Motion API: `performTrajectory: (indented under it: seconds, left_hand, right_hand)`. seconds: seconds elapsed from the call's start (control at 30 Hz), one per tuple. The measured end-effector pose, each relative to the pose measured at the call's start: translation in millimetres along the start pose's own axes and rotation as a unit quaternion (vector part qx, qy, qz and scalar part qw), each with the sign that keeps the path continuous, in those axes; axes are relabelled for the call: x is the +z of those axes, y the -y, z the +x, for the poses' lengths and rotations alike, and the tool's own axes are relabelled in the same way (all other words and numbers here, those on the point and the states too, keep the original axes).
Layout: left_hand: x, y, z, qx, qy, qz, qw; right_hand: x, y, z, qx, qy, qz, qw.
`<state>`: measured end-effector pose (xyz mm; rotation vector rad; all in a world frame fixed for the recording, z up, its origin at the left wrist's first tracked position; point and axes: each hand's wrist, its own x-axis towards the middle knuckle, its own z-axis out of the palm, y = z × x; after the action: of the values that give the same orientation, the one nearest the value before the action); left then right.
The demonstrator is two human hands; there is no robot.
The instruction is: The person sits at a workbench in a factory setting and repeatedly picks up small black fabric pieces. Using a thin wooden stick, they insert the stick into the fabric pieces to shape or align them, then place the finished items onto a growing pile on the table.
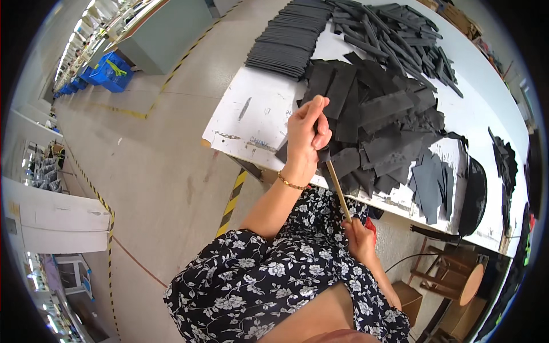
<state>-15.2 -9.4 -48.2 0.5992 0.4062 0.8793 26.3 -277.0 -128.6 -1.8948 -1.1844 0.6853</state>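
Gripping a wooden stick (337, 188), the right hand (360, 239) sits below the left hand (309, 130), which pinches a black fabric piece (324, 155) at the stick's upper end; aligned strips (289, 41) seem finished, the loose heap (389, 111) unfinished.

A table (229, 117) fills the upper right; on its middle lies a loose pile of flat pieces (386, 111). Behind the pile, toward the top edge, sit a row of strips (289, 40) and — to its right — a heap of long strips (394, 37). Right of the pile lie cut panels (428, 186), then a pouch-like item (473, 197). A stool (471, 284) stands lower right — a bin (112, 74) upper left.
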Motion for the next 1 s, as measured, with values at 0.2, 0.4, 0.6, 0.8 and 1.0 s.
performTrajectory:
  seconds: [0.2, 0.4, 0.6, 0.8, 1.0]
  left_hand:
    - [-8, -42, 62, 0.184, -0.033, 0.004, 0.982]
    - [2, 26, 59, 0.017, -0.054, -0.137, 0.989]
    - [20, 28, 21, 0.001, 0.111, 0.205, 0.972]
    - [22, 53, -24, -0.115, 0.329, 0.319, 0.881]
    - [-47, 138, -121, -0.248, 0.445, 0.365, 0.779]
  right_hand:
    - [-37, -39, -63, 0.215, 0.116, 0.183, 0.952]
    - [-46, 40, 90, -0.155, -0.207, 0.055, 0.964]
    - [-67, 56, 133, -0.085, -0.177, 0.260, 0.945]
    - [-96, 66, 158, -0.220, -0.337, -0.012, 0.915]
    - [-188, 79, 173, -0.131, -0.484, 0.174, 0.848]
